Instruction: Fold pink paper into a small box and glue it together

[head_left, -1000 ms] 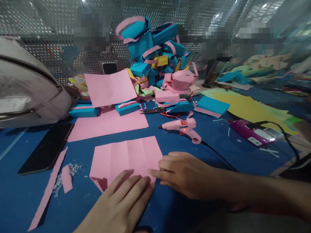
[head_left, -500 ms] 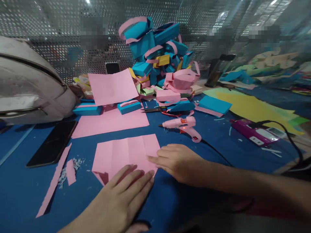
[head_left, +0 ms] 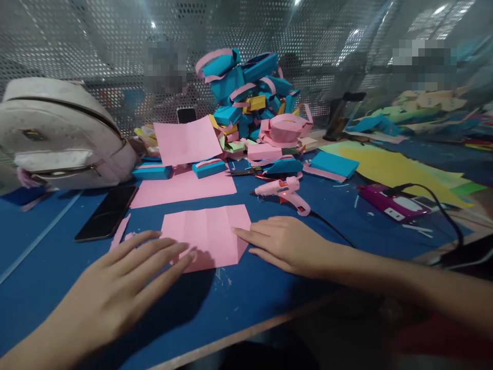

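Observation:
A creased sheet of pink paper lies on the blue tabletop in front of me, with upright fold lines across it. My left hand is open, its fingers stretched over the sheet's lower left corner; whether they touch it I cannot tell. At the sheet's right edge, my right hand rests with the index finger stretched out on the paper, pressing near a fold; nothing is gripped in it. A pink glue gun with a small lit light lies just beyond my right hand.
Behind are scissors, pink sheets and a heap of blue and pink paper boxes. A phone and a white backpack lie left. At right are a purple power strip and yellow paper.
My left hand has moved left, from the sheet's lower middle to its lower left corner. My right hand stays at the right edge. The camera view has shifted a little.

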Demonstrator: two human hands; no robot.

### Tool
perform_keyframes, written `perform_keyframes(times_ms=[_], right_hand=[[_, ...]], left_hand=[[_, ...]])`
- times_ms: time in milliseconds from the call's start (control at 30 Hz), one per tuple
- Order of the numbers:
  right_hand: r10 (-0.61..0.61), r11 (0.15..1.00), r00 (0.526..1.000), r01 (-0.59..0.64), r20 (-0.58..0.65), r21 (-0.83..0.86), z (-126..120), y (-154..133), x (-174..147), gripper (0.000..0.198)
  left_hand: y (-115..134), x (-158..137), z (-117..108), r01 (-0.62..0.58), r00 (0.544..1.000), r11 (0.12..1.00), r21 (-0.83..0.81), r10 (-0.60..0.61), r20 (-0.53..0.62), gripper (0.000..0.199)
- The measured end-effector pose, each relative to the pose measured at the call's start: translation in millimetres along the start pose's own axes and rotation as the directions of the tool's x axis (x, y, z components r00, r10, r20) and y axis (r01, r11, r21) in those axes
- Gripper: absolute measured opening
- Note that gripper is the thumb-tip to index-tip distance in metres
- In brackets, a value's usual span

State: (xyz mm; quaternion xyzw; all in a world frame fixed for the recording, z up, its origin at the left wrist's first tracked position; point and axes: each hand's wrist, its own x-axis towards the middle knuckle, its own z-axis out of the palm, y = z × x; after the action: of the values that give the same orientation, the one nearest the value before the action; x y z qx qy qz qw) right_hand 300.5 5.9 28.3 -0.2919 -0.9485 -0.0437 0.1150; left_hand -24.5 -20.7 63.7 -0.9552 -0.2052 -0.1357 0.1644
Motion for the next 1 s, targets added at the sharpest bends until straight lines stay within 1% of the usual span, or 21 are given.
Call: perform_keyframes(times_ms=[67, 100, 167, 233, 267, 400, 600, 700, 833, 900, 1000], right_hand=[[-0.026, 1.000, 0.998, 0.026, -0.058, -0.012, -3, -3, -3, 0.036], [-0.045, 0.999, 0.995, 0.044, -0.085, -0.013, -4, -5, -4, 0.035], [-0.078, 0.997, 0.989, 0.077, -0.129, -0.006, -5, -10, -7, 0.033], [-0.098, 0.995, 0.983, 0.101, -0.152, 0.009, -4, -14, -8, 0.031], [-0.104, 0.994, 0.983, 0.108, -0.151, 0.018, -2, -17, -9, 0.031], [-0.098, 0.992, 0.991, 0.104, -0.088, 0.068, 8, -24, -10, 0.033], [-0.066, 0.983, 0.998, 0.062, 0.014, 0.171, 18, -25, -12, 0.040], [-0.036, 0.977, 0.999, 0.026, 0.041, 0.213, 17, -23, -14, 0.037], [0.038, 0.976, 0.998, -0.049, 0.052, 0.214, 14, -22, -17, 0.037], [0.057, 0.970, 0.996, -0.071, 0.068, 0.234, 12, -22, -18, 0.038], [0.053, 0.959, 0.992, -0.082, 0.113, 0.271, 10, -23, -19, 0.039]], left_hand=[[-2, -23, -5, 0.106, 0.994, 0.994, -0.032, -0.105, 0.034, 0.045], [-1, -31, -5, 0.141, 0.989, 0.989, -0.037, -0.139, 0.052, 0.046], [4, -42, 0, 0.170, 0.983, 0.985, -0.041, -0.167, 0.081, 0.050], [10, -44, 8, 0.165, 0.980, 0.985, -0.043, -0.159, 0.123, 0.050], [13, -43, 12, 0.183, 0.973, 0.982, -0.037, -0.176, 0.148, 0.050], [18, -39, 24, 0.243, 0.944, 0.970, -0.023, -0.231, 0.237, 0.061], [18, -42, 25, 0.301, 0.912, 0.952, -0.060, -0.269, 0.308, 0.062], [16, -41, 22, 0.291, 0.902, 0.954, -0.069, -0.250, 0.353, 0.061], [13, -42, 20, 0.292, 0.895, 0.956, -0.023, -0.264, 0.360, 0.058], [11, -45, 19, 0.319, 0.880, 0.948, -0.006, -0.294, 0.374, 0.056], [6, -49, 19, 0.375, 0.850, 0.927, 0.004, -0.346, 0.396, 0.053]])
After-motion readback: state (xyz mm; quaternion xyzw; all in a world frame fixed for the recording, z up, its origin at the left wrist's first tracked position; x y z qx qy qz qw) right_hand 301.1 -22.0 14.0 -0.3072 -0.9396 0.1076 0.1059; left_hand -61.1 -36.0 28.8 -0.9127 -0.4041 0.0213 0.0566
